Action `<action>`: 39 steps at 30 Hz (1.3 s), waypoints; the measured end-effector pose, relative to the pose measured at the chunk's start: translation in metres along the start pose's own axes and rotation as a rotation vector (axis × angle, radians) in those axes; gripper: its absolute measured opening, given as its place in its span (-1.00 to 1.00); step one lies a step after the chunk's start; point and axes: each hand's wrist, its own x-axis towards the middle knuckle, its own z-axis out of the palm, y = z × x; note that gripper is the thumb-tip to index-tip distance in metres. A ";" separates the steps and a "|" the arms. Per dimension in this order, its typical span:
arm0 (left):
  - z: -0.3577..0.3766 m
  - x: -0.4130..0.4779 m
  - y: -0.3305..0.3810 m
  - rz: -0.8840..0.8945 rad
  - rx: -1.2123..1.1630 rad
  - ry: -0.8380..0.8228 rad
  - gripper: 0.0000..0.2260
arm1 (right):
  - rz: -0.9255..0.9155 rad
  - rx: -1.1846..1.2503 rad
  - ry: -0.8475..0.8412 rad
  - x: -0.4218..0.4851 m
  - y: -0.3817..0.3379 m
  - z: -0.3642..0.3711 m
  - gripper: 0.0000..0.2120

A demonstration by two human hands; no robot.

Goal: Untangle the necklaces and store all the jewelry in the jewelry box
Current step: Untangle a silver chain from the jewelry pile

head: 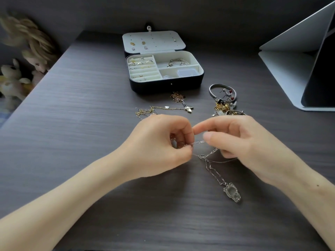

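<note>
Hands engaged on tangled silver necklace

Left hand [159, 142] and right hand [241, 142] are in front of the open jewelry box [163, 86]. Each holds a tight pinch grip on the silver necklace [212, 168], fingers curled round its links. The chain trails away from the box, with the clear pendant [233, 192] flat on the table [72, 124]. Gold necklace [151, 110] lies just before the box, and the bangle pile [223, 100] is off its front right corner.

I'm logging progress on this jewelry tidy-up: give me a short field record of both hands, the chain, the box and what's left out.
left hand: pinches tangled silver chain necklace
right hand: grips the same necklace
clear glassy pendant: on dark wooden desk, attached to necklace
black jewelry box: open, rings and bracelets inside
left out: thin gold chain, silver bangle
</note>
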 end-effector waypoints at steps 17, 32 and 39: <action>0.009 0.003 -0.006 -0.005 0.137 0.057 -0.82 | -0.039 0.273 -0.071 -0.001 -0.001 -0.007 -0.78; 0.002 0.000 -0.012 0.038 0.205 0.046 -0.84 | -0.597 0.204 0.244 -0.012 0.010 -0.007 -0.85; -0.005 -0.001 -0.012 -0.038 0.069 0.011 -0.91 | -0.606 0.257 0.303 -0.011 0.005 -0.008 -0.85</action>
